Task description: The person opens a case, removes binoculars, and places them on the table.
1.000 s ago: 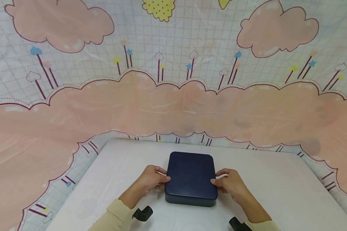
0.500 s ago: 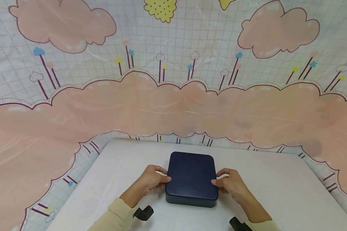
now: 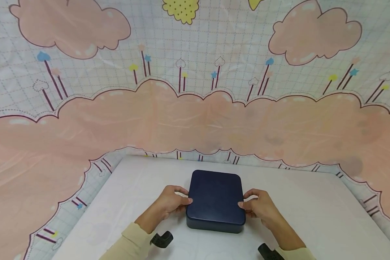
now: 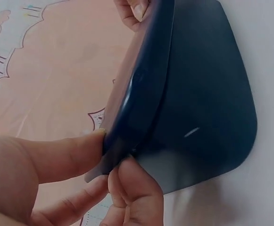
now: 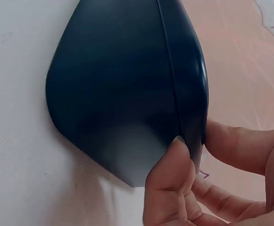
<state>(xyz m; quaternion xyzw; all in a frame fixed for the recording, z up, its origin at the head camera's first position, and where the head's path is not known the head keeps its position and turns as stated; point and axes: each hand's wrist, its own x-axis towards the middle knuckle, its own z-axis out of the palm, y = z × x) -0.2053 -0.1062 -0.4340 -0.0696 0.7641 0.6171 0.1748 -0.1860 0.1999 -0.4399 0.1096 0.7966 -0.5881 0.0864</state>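
A dark navy lidded box (image 3: 216,198) with rounded corners stands on the white table, its lid uppermost. My left hand (image 3: 171,202) pinches the lid's left edge, the thumb on the top and curled fingers at the side. On the opposite edge my right hand (image 3: 258,207) pinches the lid in the same way. Close up in the left wrist view, the lid (image 4: 148,89) meets the box body (image 4: 207,108) along a thin seam, and a fingertip lies at that seam. The right wrist view shows the same seam beside the lid (image 5: 188,70). The box's inside is hidden.
The white tabletop (image 3: 312,209) extends around the box. Behind it hangs a patterned cloth (image 3: 195,122) with pink clouds, whose lower part runs along the table's back and sides. Black wrist-worn devices, the left one (image 3: 161,239) and the right one (image 3: 269,252), sit near the sleeves.
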